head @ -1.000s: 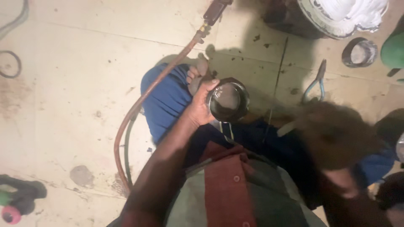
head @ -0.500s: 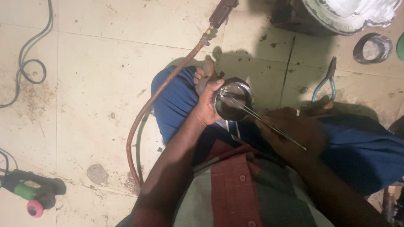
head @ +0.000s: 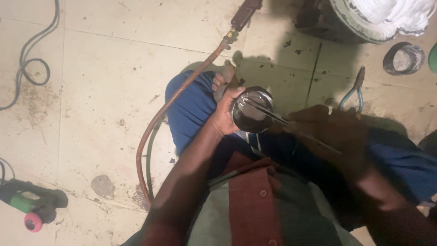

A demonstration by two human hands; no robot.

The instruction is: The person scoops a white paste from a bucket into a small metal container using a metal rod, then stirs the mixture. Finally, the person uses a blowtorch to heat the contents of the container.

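Left hand [head: 224, 115] clamps round metal cup [head: 253, 110] by its rim; looks rigid, light, slick. Right hand [head: 328, 132], right of cup, pinches thin rod [head: 291, 125] into it.

The light is dim and warm and falls from behind the person, throwing a dark shadow forward over the tiled floor [head: 109, 82]. The right hand [head: 332, 132] sits in shade, blurred. A bright glint shows on the round metal cup [head: 252, 111]. The corners look soft and grainy.
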